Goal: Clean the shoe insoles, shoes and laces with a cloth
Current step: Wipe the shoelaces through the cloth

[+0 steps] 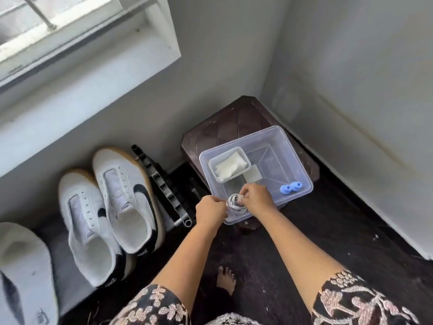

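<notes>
From the head camera, the corner of a pale-walled room: a window high on the left and a dark floor below. Against the left wall stands a pair of white shoes with dark side marks and tan soles, unlaced, toes towards the wall. Just left of them, cut by the frame edge, lies a white insole with a dark streak. A black slotted rail lies beside the right-hand shoe, between the shoes and a dark wooden stool set in the corner.

On the stool sits a clear plastic tub. Inside it, at the far left, is a small white tray holding a folded white cloth; a pale square piece lies just beside the tray, and two blue caps sit together near the tub's right wall. A bare foot rests on the floor between the forearms, whose sleeves are patterned.

Both hands meet over the tub's near corner — nothing stands between them and it. There the white laces are wound in a loose coil. The left hand has its fingers curled and pinches the coil's left side; the right hand has its fingers bent down onto the coil's top right, pinching the strands.
</notes>
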Motion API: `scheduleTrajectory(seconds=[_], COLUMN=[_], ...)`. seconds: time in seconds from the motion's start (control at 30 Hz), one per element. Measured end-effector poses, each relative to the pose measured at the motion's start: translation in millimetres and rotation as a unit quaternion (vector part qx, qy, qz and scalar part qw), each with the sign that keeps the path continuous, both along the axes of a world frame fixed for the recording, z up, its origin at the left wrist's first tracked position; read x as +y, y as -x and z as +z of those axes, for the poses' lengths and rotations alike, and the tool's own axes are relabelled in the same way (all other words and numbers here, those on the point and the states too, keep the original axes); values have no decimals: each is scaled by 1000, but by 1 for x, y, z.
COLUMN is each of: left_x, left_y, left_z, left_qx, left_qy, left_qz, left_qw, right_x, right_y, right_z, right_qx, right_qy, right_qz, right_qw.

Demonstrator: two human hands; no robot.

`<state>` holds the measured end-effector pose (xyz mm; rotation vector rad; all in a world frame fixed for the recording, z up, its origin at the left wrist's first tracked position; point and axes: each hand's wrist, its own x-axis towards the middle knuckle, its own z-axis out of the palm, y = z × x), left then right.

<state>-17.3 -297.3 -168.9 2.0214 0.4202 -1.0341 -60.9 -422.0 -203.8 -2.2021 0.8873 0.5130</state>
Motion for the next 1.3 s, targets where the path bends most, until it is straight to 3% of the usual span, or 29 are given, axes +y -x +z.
scheduleTrajectory(seconds=[0.13, 0.37, 0.63, 0.97, 1.17, 1.3], left_x=[2, 25, 69, 225, 413, 547], left_y=[0, 4, 25, 97, 161, 205], left_z=[3, -1, -1, -10, -54, -90], left_qx=[-51, -39, -25, 53, 95, 97], left_qy=[-27, -5, 69, 122, 62, -24], left_qz=[-52, -27, 26, 62, 114, 175], left_qw=[997, 999, 997, 989, 987, 980], right_x=[8, 16, 30, 172, 343, 465], right_y=[-2, -3, 3, 65, 133, 169], right_z=[-4, -9, -1, 19, -43, -85], right_qx=[-5, -4, -59, -260, -201, -81], right_qy=[19, 31, 41, 199, 130, 26], right_qz=[30, 44, -53, -283, -182, -37], right_qw=[999, 999, 996, 901, 954, 996])
